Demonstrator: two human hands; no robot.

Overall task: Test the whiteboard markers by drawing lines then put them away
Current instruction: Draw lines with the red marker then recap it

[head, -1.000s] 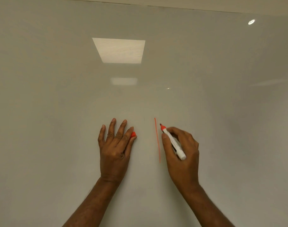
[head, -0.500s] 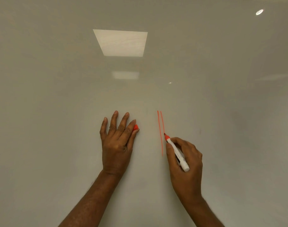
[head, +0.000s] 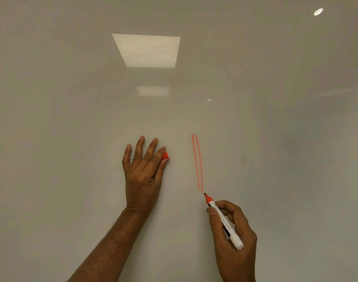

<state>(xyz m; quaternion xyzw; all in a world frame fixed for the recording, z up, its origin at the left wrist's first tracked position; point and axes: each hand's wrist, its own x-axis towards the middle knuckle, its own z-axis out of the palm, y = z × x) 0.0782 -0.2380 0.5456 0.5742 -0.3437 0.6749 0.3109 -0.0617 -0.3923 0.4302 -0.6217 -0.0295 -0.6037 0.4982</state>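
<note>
Whiteboard [head: 72, 98]: one.
Red lines [head: 195, 161]: two, side by side, centre.
Marker [head: 221, 217]: one, uncapped, red-tipped, gripped by the right hand [head: 237, 241]; tip just near of the right-hand line, contact with the board unclear.
Cap [head: 165, 155]: one, red, pinched between thumb and forefinger of the left hand [head: 142, 174], whose other fingers lie flat on the board; mostly hidden.
Forearms: cut off at the near edge.
</note>
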